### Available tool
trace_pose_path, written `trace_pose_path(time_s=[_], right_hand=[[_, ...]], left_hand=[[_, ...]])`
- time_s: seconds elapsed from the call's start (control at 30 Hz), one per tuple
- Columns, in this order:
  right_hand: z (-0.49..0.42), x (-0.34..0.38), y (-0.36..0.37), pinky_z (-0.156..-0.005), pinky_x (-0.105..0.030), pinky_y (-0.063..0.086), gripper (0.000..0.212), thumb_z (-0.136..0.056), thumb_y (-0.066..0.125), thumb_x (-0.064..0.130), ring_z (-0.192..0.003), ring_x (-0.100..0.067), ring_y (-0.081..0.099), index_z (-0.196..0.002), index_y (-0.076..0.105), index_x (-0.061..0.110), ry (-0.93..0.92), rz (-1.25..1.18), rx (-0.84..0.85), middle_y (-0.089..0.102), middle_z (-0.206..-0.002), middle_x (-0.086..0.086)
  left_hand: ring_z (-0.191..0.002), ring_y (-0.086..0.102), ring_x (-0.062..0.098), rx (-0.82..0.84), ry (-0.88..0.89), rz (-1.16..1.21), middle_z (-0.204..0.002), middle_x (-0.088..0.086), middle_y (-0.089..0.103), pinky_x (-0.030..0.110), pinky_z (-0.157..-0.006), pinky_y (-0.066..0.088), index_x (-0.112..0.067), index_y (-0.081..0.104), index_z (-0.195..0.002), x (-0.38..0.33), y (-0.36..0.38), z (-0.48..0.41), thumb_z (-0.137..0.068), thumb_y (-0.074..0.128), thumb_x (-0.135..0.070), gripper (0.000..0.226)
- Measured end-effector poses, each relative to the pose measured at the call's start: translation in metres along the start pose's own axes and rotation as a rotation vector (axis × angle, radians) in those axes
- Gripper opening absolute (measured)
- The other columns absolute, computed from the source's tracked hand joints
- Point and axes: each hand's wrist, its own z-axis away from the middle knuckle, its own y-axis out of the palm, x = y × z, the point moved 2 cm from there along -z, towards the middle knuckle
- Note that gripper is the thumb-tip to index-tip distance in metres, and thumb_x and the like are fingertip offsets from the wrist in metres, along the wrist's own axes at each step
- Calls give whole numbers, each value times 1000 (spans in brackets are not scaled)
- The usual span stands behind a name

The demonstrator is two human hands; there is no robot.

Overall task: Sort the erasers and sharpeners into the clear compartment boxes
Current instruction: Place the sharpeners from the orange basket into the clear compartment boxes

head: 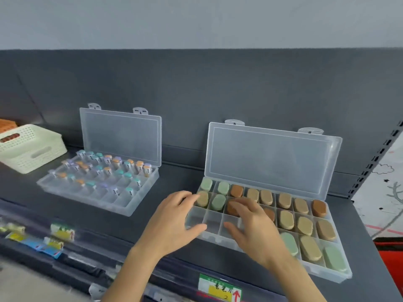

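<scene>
We brace the eraser box (340,277) on the shelf (165,184) with our left hand (172,223), grip spread, seemingly so our right hand (255,223), likewise spread, can settle the brown eraser (231,209) in its middle-row compartment.

The right hand (250,223) hides several compartments of the eraser box (212,219); the shelf labels (62,232) are blurred.
</scene>
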Motion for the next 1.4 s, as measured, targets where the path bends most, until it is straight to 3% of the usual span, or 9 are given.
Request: trace_pose_path(time_s=[0.23, 0.4, 0.63, 0.87, 1.13, 1.3, 1.4], right_hand=[[-29, 90, 36, -101, -19, 37, 53, -93, 50, 45, -125, -13, 48, -140, 41, 24, -111, 19, 65, 32, -148, 5], [-43, 184, 86, -105, -22, 34, 54, -93, 50, 46, -133, -13, 37, -140, 43, 21, -217, 23, 110, 34, -147, 3], [-81, 337, 154, -99, -26, 41, 52, -95, 50, 39, -122, -18, 49, -140, 42, 17, -358, -56, 157, 36, -145, 1], [-107, 453, 218, -93, -27, 44, 42, -93, 58, 27, -117, -23, 54, -130, 53, 8, -470, -114, 217, 48, -136, -7], [-168, 550, 279, -82, -29, 48, 31, -89, 63, 20, -99, -23, 59, -117, 61, 9, -567, -193, 237, 56, -119, -6], [-234, 602, 327, -82, -15, 37, 38, -90, 61, 24, -108, -17, 55, -124, 57, 8, -596, -241, 227, 52, -125, -4], [-280, 635, 348, -89, -16, 35, 42, -91, 60, 24, -115, -18, 53, -128, 55, 7, -603, -257, 237, 51, -130, -5]], left_hand=[[-136, 23, 1, -76, -115, 17, -147, -17, 25, 22, -111, 24, -30, 29, -146, 81, -42, 57, -87, 51, -57, 69], [-137, 22, 3, -116, -171, -1, -148, -17, 27, 22, -113, 22, -29, 30, -146, 162, -81, 116, -88, 51, -58, 69], [-137, 24, 5, -205, -302, -54, -147, -14, 32, 23, -113, 22, -27, 36, -144, 283, -147, 196, -88, 54, -53, 64], [-134, 29, 7, -262, -456, -98, -145, -11, 34, 24, -111, 28, -25, 39, -142, 374, -197, 257, -87, 55, -52, 64], [-133, 29, 6, -282, -552, -135, -144, -10, 35, 21, -108, 24, -26, 39, -142, 471, -234, 276, -87, 54, -56, 65], [-134, 28, 7, -265, -582, -167, -144, -10, 35, 23, -108, 26, -26, 38, -143, 549, -264, 262, -87, 54, -54, 64], [-134, 28, 9, -241, -590, -170, -144, -9, 35, 27, -111, 28, -26, 37, -143, 600, -288, 242, -86, 50, -60, 68]])
